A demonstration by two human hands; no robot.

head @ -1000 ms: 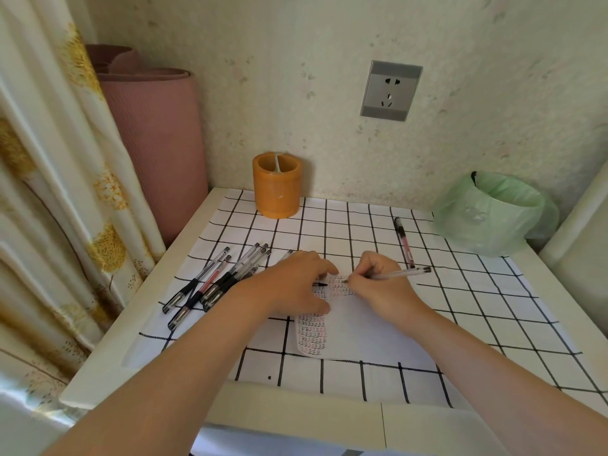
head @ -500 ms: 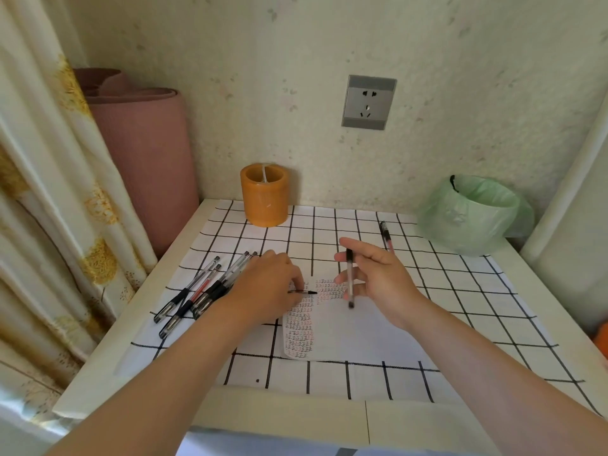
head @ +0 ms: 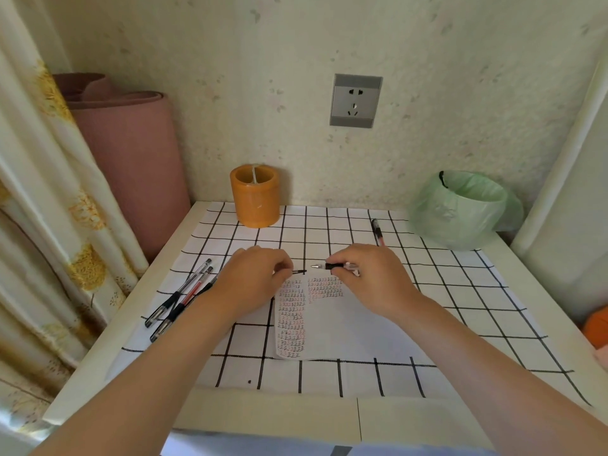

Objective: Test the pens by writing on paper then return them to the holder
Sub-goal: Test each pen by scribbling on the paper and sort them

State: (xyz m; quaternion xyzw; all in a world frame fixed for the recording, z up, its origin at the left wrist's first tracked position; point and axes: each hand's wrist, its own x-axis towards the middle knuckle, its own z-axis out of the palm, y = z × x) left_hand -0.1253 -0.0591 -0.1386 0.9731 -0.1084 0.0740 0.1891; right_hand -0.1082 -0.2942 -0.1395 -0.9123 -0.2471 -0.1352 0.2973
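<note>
My right hand (head: 371, 278) grips a clear pen (head: 332, 266) level above the paper (head: 345, 324), its metal tip pointing left. My left hand (head: 253, 278) pinches a black pen cap (head: 300, 271), its open end facing the tip a short gap away. The paper lies on the checked cloth and bears columns of small written marks on its left part. Several pens (head: 184, 296) lie in a bunch left of my left hand, partly hidden by my forearm. One more pen (head: 377, 232) lies behind my right hand. The orange holder (head: 256, 199) stands at the back, near the wall.
A green-bagged bin (head: 460, 209) sits at the back right. A pink rolled mat (head: 131, 159) and a curtain (head: 39, 225) flank the table's left side. A wall socket (head: 356, 101) is above. An orange thing (head: 597, 325) shows at the right edge.
My right hand lifted the pen off the paper and turned it level, tip pointing left toward the cap in my left hand. The camera view tilted up slightly.
</note>
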